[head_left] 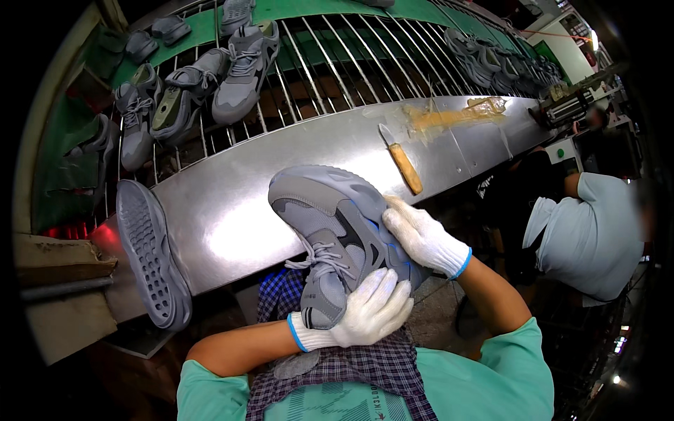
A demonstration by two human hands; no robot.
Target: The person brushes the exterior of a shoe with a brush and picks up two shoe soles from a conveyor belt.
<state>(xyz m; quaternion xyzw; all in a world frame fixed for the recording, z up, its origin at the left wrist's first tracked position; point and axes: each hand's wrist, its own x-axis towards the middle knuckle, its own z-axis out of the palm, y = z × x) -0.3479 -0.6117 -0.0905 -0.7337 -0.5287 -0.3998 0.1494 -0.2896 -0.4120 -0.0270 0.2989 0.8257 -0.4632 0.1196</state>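
A grey lace-up sneaker (351, 231) is held on its side between my hands, in front of my apron, with its toe over the metal ledge. My left hand (372, 309), in a white knitted glove, wraps around it near the collar and heel, fingers together. In a matching glove, my right hand (425, 242) presses its closed fingers along the edge of the grey sole. Blue light or marking shows along the sole seam. Part of the heel is hidden by my left hand. Beyond the shoe lies a wooden-handled knife (404, 167).
A loose grey sole (151, 256) rests on the left end of the metal ledge (267, 147). Several grey sneakers (242, 74) sit on the bar rack behind it. Tan tape (456, 116) covers part of the ledge. At the right is another person (586, 235).
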